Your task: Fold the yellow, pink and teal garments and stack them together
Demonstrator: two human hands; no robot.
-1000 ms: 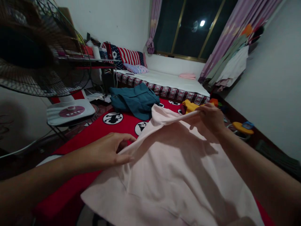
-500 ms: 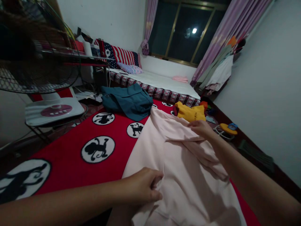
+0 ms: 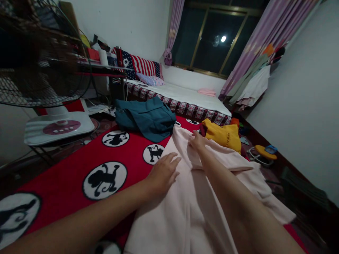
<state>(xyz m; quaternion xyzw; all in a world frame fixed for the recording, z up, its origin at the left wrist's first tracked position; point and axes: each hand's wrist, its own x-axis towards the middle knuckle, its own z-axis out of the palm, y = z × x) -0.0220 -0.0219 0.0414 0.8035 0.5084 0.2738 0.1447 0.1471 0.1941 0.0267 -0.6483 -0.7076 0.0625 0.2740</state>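
red blanket (image 3: 69, 201) with white monkey circles is the work surface, dim room, dark window (image 3: 212, 42) at the back. left hand (image 3: 162, 173): palm down on the left edge of the pink garment (image 3: 172, 218), fingers a bit apart, nothing pinched. right hand (image 3: 197, 142): at the far end of the same garment, fingers bent over the cloth, can't tell if it's pinching or just touching. pink garment lies on the blanket in front of the person, long side running away from them, one part folded over near the far end, another part sticking out right past the right forearm (image 3: 225, 187). teal garment (image 3: 145, 118) in a heap just beyond its far left corner, yellow garment (image 3: 222, 134) bunched to the far right. further out: fan (image 3: 60, 123) on the left, yellow-topped stool (image 3: 265, 152) on the right, bed (image 3: 180, 93) with a white top under the window
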